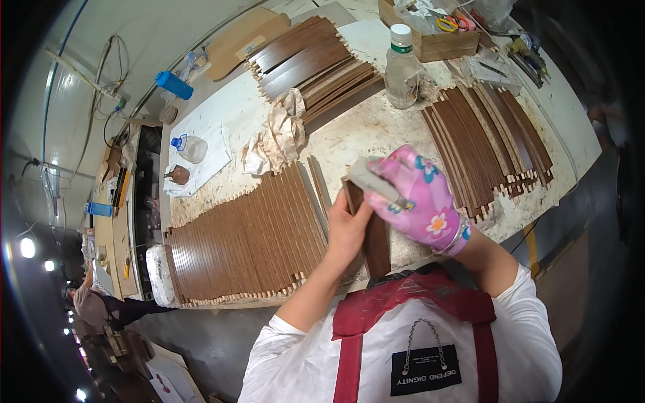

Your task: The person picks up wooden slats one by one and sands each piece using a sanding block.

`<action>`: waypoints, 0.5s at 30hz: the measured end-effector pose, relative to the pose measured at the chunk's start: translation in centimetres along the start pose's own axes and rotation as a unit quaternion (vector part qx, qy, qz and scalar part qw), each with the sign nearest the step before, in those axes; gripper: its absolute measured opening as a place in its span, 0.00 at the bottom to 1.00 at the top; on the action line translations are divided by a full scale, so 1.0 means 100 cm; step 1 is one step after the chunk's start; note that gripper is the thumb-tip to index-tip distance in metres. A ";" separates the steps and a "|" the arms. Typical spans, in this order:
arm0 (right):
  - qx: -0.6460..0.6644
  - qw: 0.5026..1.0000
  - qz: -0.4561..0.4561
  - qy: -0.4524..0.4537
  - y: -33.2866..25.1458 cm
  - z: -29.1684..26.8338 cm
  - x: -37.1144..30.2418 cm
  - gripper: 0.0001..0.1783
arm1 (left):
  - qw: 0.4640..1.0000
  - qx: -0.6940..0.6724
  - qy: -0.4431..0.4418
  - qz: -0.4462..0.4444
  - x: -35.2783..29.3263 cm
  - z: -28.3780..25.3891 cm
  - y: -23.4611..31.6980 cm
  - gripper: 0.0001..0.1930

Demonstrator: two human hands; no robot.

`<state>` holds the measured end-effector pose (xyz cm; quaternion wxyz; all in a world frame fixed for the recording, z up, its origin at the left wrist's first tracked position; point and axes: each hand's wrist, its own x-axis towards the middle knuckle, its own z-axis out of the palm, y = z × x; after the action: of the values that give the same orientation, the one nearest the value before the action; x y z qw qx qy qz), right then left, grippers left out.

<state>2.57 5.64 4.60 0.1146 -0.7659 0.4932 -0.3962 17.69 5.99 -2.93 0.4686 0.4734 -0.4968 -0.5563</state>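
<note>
My left hand (347,232), bare, is closed around a dark brown wooden slat (377,250) that points toward my body. My right hand (423,201), in a pink flowered glove, grips a greyish-white pad (371,181) against the slat's far end. Whether the pad is cloth or sponge I cannot tell. To the left, a long row of brown slats (235,235) with pale pegged ends lies side by side on the table (366,144). A narrow loose slat (318,185) rests at its right end. More slats (470,138) lie to the right of my gloved hand.
At the back lie stacked brown slats (302,60) and a crumpled beige cloth (277,134). A clear bottle (402,77) stands near a wooden box (443,46) holding scissors. A blue-capped plastic bottle (193,148) and a small brown pot (179,174) are at left. Another person (101,307) is far left.
</note>
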 end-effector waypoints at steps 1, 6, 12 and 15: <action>0.018 0.999 0.003 -0.027 -0.010 -0.004 0.005 0.18 | 1.000 0.004 0.003 0.023 -0.001 0.005 -0.001 0.17; -0.074 0.996 -0.011 -0.052 -0.010 0.000 -0.001 0.18 | 0.999 -0.025 0.009 0.030 -0.003 0.005 0.009 0.18; 0.013 0.997 0.075 0.018 0.021 -0.024 0.001 0.16 | 0.968 -0.240 0.034 -0.062 0.006 -0.015 0.014 0.12; 0.127 0.988 0.085 0.002 0.012 -0.027 0.006 0.16 | 0.923 -0.375 -0.084 -0.032 0.033 -0.026 0.002 0.16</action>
<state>-0.08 5.14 5.99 0.2429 -0.6997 0.5025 -0.4461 19.89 2.41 -3.04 0.5503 0.2304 -0.2738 -0.7544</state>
